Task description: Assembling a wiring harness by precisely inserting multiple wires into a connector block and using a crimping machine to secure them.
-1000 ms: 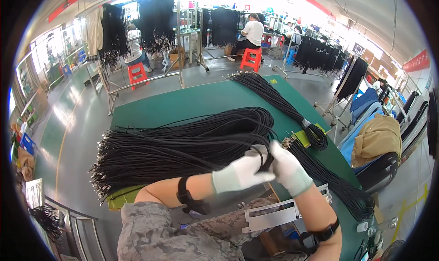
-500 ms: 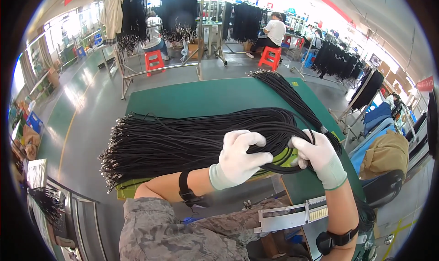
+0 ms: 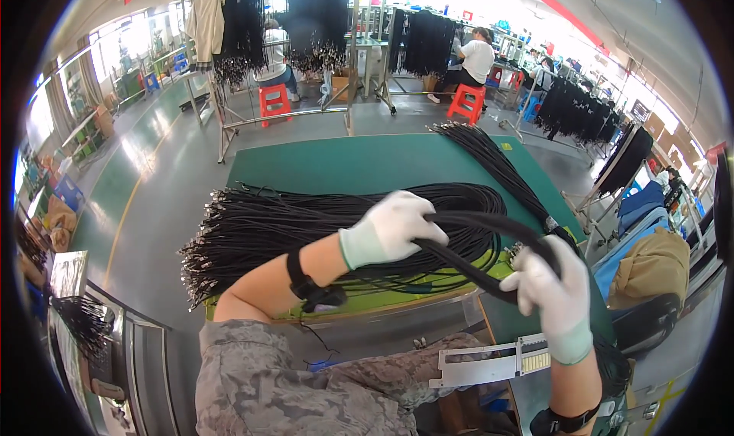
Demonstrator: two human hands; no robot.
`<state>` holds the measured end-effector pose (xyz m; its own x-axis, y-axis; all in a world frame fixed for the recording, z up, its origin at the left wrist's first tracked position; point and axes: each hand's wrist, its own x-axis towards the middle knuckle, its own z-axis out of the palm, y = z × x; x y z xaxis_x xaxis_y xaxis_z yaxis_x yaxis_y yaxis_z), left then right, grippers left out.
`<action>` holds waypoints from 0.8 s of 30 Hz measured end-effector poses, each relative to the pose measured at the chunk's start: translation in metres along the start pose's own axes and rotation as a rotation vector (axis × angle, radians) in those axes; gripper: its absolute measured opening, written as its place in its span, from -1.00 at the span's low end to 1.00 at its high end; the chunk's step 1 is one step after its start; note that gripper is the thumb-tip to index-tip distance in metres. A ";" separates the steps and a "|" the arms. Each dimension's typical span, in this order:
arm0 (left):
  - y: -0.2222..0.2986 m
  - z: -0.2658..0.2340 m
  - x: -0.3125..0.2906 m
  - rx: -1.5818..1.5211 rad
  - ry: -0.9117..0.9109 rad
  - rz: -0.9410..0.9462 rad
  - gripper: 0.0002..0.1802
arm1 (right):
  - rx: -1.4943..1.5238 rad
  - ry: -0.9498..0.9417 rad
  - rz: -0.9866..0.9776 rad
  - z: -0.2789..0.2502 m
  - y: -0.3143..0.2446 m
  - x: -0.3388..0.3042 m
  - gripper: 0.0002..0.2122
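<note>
A looped bundle of black cables (image 3: 462,265) is stretched between my two gloved hands above the table. My left hand (image 3: 394,226), in a white glove, is closed around the loop's left end. At the other end my right hand (image 3: 556,287), also gloved, is wrapped on the loop, its fingers slightly blurred. Beneath the hands a large pile of black cables (image 3: 306,226) lies on a yellow-green mat (image 3: 440,291), its metal-tipped ends fanned out at the left and its bent end at the right. My left hand and forearm cover part of this pile.
Another black cable bundle (image 3: 501,165) runs across the right side of the green table (image 3: 321,157). A white metal fixture (image 3: 478,367) sits by my lap. Racks of hanging black cables (image 3: 317,23), a red stool (image 3: 466,103) and seated people are beyond. Tan cloth (image 3: 650,264) hangs at right.
Both hands have moved apart, the left one slightly up, the right one rightward and down. The held cables have lifted off the pile and now form a narrow, drawn-out loop.
</note>
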<state>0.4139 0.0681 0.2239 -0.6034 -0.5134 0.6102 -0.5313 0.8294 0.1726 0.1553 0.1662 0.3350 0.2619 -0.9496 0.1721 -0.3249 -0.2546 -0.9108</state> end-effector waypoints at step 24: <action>-0.114 -0.131 -0.030 0.538 0.138 -0.404 -0.68 | 0.790 0.575 0.252 -0.130 0.161 -0.162 -0.79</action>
<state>0.5702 0.0173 0.2869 -0.2333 -0.6974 0.6776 -0.9416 0.3359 0.0215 -0.0575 0.2556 0.2090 -0.2768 -0.9562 -0.0947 0.4393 -0.0383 -0.8975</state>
